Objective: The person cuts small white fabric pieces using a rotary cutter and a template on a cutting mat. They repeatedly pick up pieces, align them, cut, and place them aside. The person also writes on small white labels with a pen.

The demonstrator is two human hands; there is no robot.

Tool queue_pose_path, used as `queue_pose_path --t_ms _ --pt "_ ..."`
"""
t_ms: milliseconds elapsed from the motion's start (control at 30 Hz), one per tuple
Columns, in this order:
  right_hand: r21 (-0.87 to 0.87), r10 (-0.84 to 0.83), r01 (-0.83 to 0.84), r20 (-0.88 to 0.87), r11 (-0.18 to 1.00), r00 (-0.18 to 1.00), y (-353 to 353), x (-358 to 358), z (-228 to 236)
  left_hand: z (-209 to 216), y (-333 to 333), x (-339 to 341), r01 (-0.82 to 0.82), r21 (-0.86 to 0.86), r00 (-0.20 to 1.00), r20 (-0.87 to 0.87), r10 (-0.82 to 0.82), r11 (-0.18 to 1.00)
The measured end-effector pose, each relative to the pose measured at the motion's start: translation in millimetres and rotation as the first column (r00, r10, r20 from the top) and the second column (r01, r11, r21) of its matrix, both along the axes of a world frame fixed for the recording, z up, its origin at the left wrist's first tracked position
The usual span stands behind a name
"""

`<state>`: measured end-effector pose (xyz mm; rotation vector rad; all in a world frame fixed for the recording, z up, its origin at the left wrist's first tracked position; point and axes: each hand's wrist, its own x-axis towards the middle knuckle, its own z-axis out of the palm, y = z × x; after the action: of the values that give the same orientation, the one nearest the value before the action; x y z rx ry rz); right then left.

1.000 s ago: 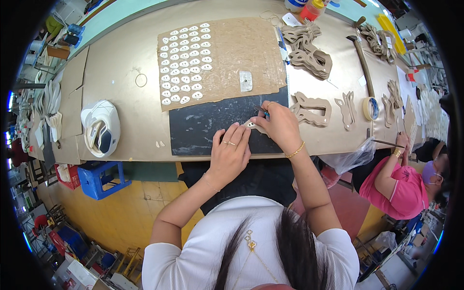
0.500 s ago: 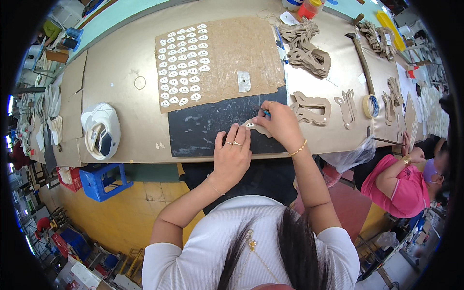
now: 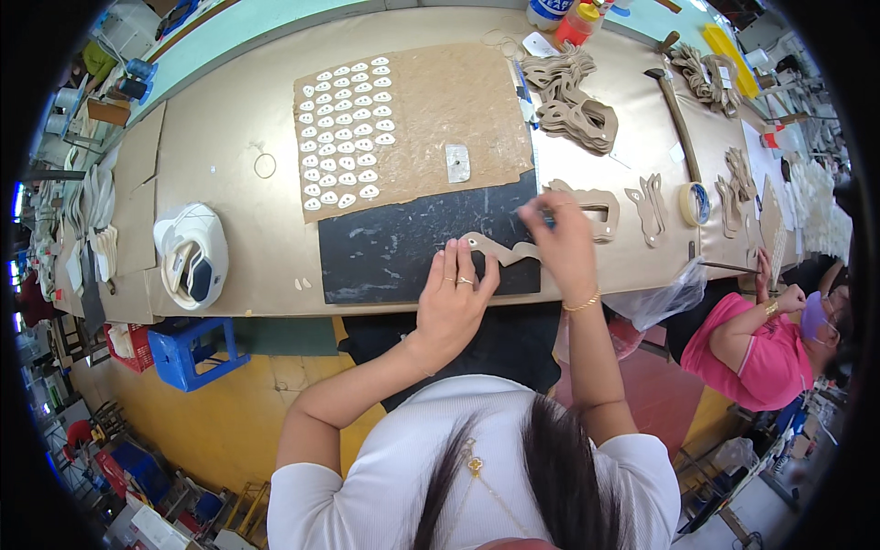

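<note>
A tan shaped cut-out piece [image 3: 500,252] lies on the black mat [image 3: 394,261] near the table's front edge. My left hand [image 3: 454,298] presses its stretched fingertips on the left part of this piece, beside a small pale spot with a dark dot. Over the right end of the piece is my right hand [image 3: 565,240], its fingers closed round a small blue tool [image 3: 549,220]. Most of that tool is hidden by the fingers and blurred.
Behind the mat, a brown sheet [image 3: 449,110] carries rows of small white pieces [image 3: 344,119] and a metal plate [image 3: 457,163]. Tan cut-outs [image 3: 577,115], a hammer [image 3: 678,128] and a tape roll [image 3: 694,203] lie right. A white shoe [image 3: 192,257] stands left; a co-worker [image 3: 756,348] sits right.
My right hand has moved right, off the left end of the tan piece, with the blue tool. My left hand has shifted slightly right, and more of the piece shows.
</note>
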<state>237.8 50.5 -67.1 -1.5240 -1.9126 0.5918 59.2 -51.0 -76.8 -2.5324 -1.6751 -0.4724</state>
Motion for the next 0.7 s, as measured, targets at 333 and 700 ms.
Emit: queue_pose_path --t_ms 333,700 --pt "-0.413 -0.185 0.187 0.045 0.891 0.982 -48 58 -6 -12 8 -9 0.030 -0.133 0.960 0.280 0.008 0.991" --pt "-0.448 -0.164 -0.060 -0.445 0.892 0.880 -51 49 -9 -17 7 -14 0.073 -0.095 0.939 0.342 -0.037 0.993"
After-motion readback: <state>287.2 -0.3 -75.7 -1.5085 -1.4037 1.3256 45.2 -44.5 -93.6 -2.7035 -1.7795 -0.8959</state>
